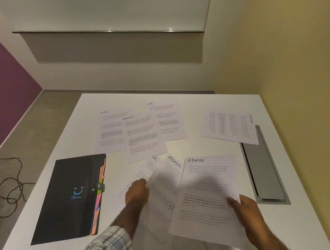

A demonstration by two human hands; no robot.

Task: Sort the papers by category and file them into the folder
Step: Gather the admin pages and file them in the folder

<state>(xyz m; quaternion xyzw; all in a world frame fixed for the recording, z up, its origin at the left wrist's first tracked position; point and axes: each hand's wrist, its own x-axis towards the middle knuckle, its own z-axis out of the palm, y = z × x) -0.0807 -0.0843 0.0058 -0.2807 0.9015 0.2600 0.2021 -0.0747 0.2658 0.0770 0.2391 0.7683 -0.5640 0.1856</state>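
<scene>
White laminate table (206, 97), smooth and square-cornered, was strewn with thin printed sheets. The right hand (247, 212) gripped an ADMIN sheet (205, 182) by its lower edge, thumb on top, the paper bowing a bit. The left hand (137, 193) pinched a second ADMIN sheet (163, 186), which overlapped an HR sheet (143, 171). The matte black folder (68, 196) lay closed just left of that hand, coloured tabs (99, 202) poking out its right edge. Far sheets (142, 137) lay flat behind.

Right of the closed black folder with coloured tabs (68, 198), the right hand (249, 214) holds a white printed ADMIN sheet (207, 183); the left hand (137, 193) grips a second ADMIN sheet (164, 195), nearer the folder.
</scene>
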